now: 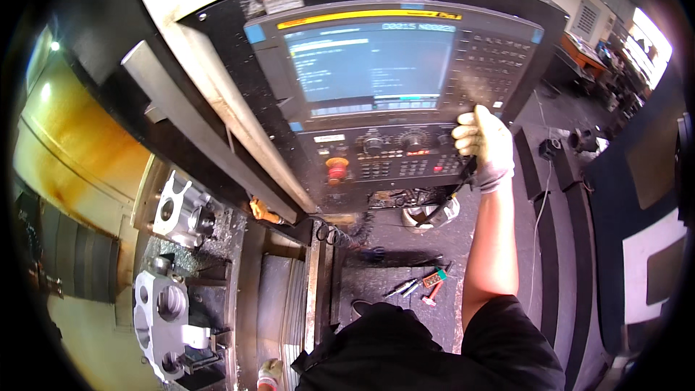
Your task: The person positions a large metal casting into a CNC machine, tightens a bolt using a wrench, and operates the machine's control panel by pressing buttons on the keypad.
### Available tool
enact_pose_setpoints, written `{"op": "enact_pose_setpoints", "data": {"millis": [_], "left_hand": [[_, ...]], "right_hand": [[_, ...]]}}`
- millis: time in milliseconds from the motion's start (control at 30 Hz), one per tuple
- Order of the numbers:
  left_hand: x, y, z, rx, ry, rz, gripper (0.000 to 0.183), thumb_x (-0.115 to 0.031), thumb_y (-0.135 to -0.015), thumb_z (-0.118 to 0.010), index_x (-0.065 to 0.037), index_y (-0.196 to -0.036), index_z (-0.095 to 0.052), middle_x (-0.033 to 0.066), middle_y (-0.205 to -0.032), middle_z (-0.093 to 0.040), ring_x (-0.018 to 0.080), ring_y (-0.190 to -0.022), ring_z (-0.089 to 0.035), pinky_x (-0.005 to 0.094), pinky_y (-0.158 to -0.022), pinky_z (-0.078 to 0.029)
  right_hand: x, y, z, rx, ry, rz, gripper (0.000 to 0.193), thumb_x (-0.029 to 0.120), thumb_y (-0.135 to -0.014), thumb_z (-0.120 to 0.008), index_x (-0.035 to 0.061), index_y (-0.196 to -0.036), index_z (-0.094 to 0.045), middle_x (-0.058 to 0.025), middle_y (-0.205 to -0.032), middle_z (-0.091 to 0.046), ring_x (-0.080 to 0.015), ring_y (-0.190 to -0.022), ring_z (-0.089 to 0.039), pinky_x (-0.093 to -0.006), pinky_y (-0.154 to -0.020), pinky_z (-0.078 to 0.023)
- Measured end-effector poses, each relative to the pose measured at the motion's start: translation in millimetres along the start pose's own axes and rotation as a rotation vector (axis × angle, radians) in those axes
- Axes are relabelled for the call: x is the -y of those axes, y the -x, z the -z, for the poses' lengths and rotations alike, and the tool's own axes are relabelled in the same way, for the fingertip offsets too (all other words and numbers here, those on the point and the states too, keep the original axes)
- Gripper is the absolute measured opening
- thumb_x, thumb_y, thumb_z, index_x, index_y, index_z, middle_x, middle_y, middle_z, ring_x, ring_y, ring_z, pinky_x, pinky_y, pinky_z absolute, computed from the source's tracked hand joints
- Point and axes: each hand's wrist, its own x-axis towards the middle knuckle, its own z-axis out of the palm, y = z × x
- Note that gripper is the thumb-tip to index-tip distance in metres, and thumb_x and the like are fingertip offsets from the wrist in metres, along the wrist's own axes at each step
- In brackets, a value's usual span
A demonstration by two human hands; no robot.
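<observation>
My right hand (486, 143), in a pale work glove, is raised at the lower right side of a machine control panel (405, 146). Its fingers are curled toward the panel's right edge, just below the keypad (486, 65); whatever lies inside them is hidden. A lit screen (369, 61) fills the panel's upper left, with knobs, small keys and a red emergency stop button (337, 170) beneath it. Down at the lower edge, my gloved left hand (270, 373) is beside the ribbed metal cover (279, 297). It is partly cut off, and its grip is unclear.
Two machined metal castings (161, 322) are in the machine bay at left, among metal chips (226, 246). A pale bucket (431, 216) stands below the panel. Hand tools (423, 286) lie on the dark platform. A thin cable (539, 224) runs along the right.
</observation>
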Motion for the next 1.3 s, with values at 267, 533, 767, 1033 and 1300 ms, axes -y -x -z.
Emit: {"op": "enact_pose_setpoints", "data": {"millis": [267,533,767,1033,1300], "left_hand": [[-28.8,15.0,0.5,-0.034,-0.155,-0.023,0.048,-0.038,-0.089,-0.072,-0.006,-0.124,-0.073,0.0185,-0.117,-0.075,0.0312,-0.112,-0.071,0.0382,-0.101,-0.053],[-16.8,15.3,-4.1,-0.030,-0.105,0.013,0.043,-0.035,-0.092,-0.073,-0.007,-0.124,-0.071,0.0147,-0.105,-0.076,0.0231,-0.100,-0.070,0.0357,-0.092,-0.054],[-21.1,19.8,-0.2,-0.031,-0.145,0.008,0.045,-0.036,-0.092,-0.073,-0.006,-0.124,-0.071,0.0180,-0.109,-0.075,0.0273,-0.102,-0.071,0.0372,-0.094,-0.054],[-69.1,46.8,2.2,-0.022,-0.153,0.058,0.046,-0.037,-0.092,-0.073,-0.008,-0.127,-0.070,0.0165,-0.107,-0.075,0.0262,-0.102,-0.071,0.0367,-0.095,-0.054],[-63.4,39.3,0.5,-0.021,-0.182,0.065,0.045,-0.036,-0.092,-0.072,-0.010,-0.128,-0.070,0.0174,-0.111,-0.075,0.0271,-0.105,-0.071,0.0374,-0.096,-0.053]], "right_hand": [[-6.5,-9.5,4.5,-0.032,0.014,-0.033,0.045,0.046,-0.104,-0.062,0.0033,-0.095,-0.074,-0.0094,-0.073,-0.074,-0.0135,-0.053,-0.064,-0.0249,-0.049,-0.050],[-7.0,-11.1,4.1,-0.034,-0.037,-0.047,0.045,0.044,-0.104,-0.063,0.0009,-0.097,-0.072,-0.0090,-0.071,-0.070,-0.0126,-0.051,-0.061,-0.0236,-0.046,-0.046],[-4.0,-8.2,0.4,-0.053,-0.015,-0.037,0.045,0.044,-0.104,-0.063,0.0011,-0.097,-0.072,-0.0089,-0.072,-0.071,-0.0126,-0.052,-0.062,-0.0234,-0.047,-0.047],[-5.6,-9.6,2.6,-0.042,-0.004,-0.036,0.045,0.044,-0.104,-0.063,0.0011,-0.097,-0.072,-0.0090,-0.073,-0.071,-0.0129,-0.053,-0.062,-0.0235,-0.048,-0.048],[-4.0,-9.3,2.8,-0.042,-0.003,-0.044,0.045,0.045,-0.104,-0.062,0.0012,-0.098,-0.072,-0.0095,-0.073,-0.072,-0.0130,-0.053,-0.063,-0.0235,-0.047,-0.047]]}}
